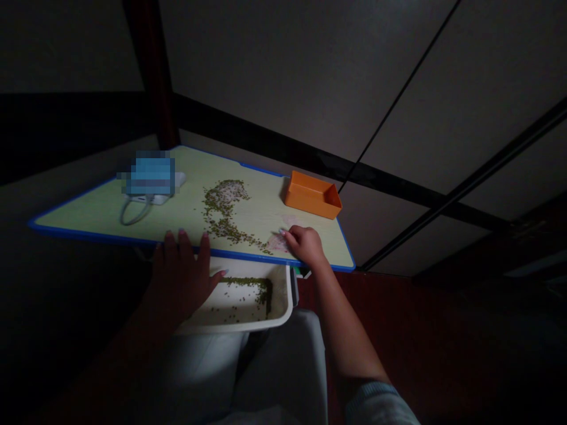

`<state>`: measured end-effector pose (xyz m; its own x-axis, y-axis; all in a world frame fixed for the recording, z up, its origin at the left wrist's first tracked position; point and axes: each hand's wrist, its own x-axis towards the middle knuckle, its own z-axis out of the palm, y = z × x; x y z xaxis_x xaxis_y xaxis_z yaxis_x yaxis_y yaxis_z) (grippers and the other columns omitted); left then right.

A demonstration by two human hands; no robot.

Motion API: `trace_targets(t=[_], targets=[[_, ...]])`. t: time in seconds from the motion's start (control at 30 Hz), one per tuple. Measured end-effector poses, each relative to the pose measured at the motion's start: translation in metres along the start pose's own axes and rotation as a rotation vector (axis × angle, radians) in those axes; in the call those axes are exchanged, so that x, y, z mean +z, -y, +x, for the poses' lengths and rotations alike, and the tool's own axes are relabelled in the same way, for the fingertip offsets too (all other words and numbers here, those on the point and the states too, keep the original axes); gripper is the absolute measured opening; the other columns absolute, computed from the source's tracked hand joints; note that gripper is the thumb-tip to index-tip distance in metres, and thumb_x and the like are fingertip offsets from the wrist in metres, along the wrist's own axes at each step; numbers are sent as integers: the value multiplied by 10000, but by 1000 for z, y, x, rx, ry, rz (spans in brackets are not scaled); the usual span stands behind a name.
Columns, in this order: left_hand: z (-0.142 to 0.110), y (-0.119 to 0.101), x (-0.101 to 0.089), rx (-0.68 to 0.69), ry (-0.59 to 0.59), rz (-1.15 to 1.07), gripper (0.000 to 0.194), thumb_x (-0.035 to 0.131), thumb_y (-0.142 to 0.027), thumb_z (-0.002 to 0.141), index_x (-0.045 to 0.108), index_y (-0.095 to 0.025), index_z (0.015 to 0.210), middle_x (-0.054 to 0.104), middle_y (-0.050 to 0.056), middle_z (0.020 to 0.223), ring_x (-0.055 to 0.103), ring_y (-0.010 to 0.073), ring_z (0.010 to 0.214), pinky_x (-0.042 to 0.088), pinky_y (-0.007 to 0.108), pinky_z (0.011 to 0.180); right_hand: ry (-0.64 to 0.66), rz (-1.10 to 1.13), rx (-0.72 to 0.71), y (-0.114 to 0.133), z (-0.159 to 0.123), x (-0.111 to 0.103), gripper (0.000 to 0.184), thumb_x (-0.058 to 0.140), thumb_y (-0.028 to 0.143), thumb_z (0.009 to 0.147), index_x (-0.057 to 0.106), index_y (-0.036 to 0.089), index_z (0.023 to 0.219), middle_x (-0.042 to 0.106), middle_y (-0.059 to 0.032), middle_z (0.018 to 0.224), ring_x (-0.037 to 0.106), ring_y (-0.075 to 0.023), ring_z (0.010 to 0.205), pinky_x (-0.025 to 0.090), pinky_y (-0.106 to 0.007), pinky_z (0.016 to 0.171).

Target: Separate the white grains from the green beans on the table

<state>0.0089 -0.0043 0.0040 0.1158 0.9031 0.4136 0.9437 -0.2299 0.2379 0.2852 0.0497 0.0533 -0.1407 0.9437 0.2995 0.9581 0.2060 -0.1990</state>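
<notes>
My left hand (181, 268) is open, fingers spread over the table's blue front edge and thumb stretched out above a white tub (283, 307). Small green grains, possibly beans, lie scattered in that tub, thickest along its far wall and right corner. On the pale yellow folding table (266, 192) spreads a curved pile of similar green grains (225, 206), mixed with paler bits. My right hand (305, 243) rests at the front right of the tabletop, its fingers curled closed. Whatever may be in them is hidden. A pinkish patch (279, 242) shows beside its fingertips.
An orange open box (312, 198) stands at the table's back right. At the left sits a blurred blue object (153, 174) on a white device with a looped cable (128, 215). Pale panels (283, 77) rise behind the table. Dark red floor (425, 330) lies to the right.
</notes>
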Motion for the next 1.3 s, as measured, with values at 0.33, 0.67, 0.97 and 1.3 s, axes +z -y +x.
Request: trace_targets(t=[0.33,0.67,0.97,1.3], targets=[[-1,3,2,19,-11,23,784,434,-520,872,292,-134,1539,227,298,1651,80,519,1553,220,754,1178,-12,-1,-79,5,1,1,337,565,416,993,715,198,785,714,-57,704,602,-170,669,302,-271,644],[-2,2,1,8,17,17,767,425,-507,882,322,-102,1525,222,301,1651,51,507,1559,188,721,1203,-13,45,-97,5,0,2,319,565,386,987,710,192,781,699,-49,682,587,-163,656,320,-261,643],[-2,2,1,14,9,12,782,462,-503,875,311,-105,1530,203,319,1650,30,514,1556,190,743,1194,-4,11,-105,7,0,0,331,565,405,989,709,186,787,717,-69,715,604,-174,684,317,-267,651],[0,1,1,22,16,88,772,452,-500,882,345,-50,1501,202,383,1615,89,545,1539,230,734,1178,42,-27,-88,13,1,-2,345,558,440,996,730,184,844,755,-81,786,636,-178,718,310,-271,652]])
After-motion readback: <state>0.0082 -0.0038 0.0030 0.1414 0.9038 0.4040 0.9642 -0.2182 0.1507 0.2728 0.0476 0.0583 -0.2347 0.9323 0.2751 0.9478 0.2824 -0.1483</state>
